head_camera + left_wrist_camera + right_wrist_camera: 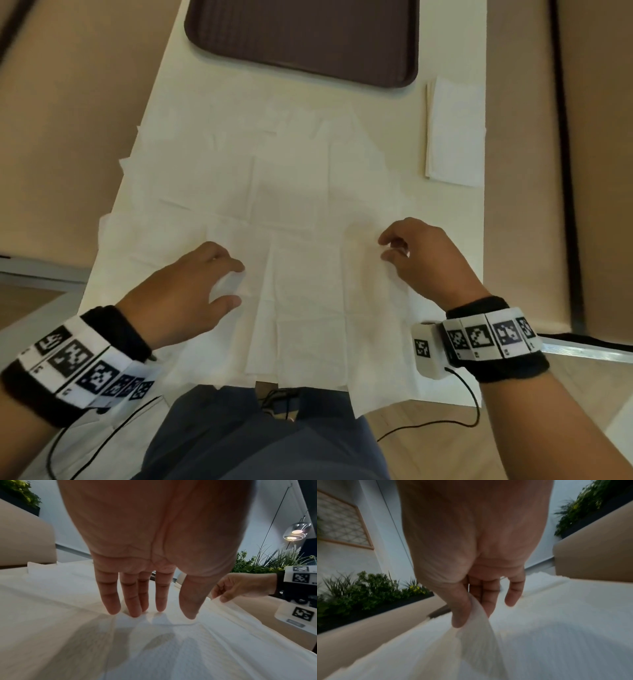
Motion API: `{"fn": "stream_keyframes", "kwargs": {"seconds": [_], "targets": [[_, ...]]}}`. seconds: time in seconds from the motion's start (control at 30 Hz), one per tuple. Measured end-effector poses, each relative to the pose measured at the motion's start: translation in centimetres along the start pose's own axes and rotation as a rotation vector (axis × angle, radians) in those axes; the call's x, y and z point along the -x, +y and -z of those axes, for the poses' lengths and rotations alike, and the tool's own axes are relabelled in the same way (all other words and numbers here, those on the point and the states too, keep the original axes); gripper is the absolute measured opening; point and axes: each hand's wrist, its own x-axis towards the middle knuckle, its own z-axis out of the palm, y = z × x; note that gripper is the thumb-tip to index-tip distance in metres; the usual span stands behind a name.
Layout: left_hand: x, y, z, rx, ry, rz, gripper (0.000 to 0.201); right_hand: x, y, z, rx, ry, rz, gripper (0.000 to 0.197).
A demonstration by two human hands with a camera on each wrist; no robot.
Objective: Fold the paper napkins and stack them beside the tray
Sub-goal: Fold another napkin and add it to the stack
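A: Nearest the person, unfolded paper napkins (301, 212) lie overlapping across the tabletop (442, 219), some hanging over its near edge. What are the hands doing?

B: The left hand (191, 291) has its fingers straight, tips pressing down on the top napkin (308, 308). The left wrist view shows the fingertips (135, 614) touching the sheet and holding nothing. The right hand (421, 260) pinches that napkin's right edge between thumb and fingers; the right wrist view shows the paper lifted from the thumb (458, 609).

A: So the fold is just starting?

B: It seems so. To do it well, the left hand should pin the sheet near the intended crease while the right hand carries its edge across to the opposite edge, matching corners before pressing. The paper is thin, so a gentle pull is wise, and only one layer should come up.

A: And farther out?

B: A stack of folded napkins (452, 137) sits to the right, close to the near right corner of the dark tray (301, 37) at the far end. The finished napkin would probably go on top of it.
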Motion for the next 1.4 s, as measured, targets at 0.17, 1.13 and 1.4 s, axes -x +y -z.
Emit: {"fn": "stream_keyframes", "kwargs": {"seconds": [0.17,1.13,1.4], "targets": [[-0.8,1.1,1.5,0.057,0.060,-0.044,0.052,0.6,-1.4,4.2,-0.041,0.004,0.067,0.024],[-5.4,15.4,15.2,0.262,0.069,-0.685,0.047,1.9,-0.6,10.4,-0.807,0.191,0.191,0.052],[-6.2,17.7,15.5,0.727,-0.073,-0.795,0.012,1.0,2.2,4.0,-1.415,-0.062,0.102,0.099]]}}
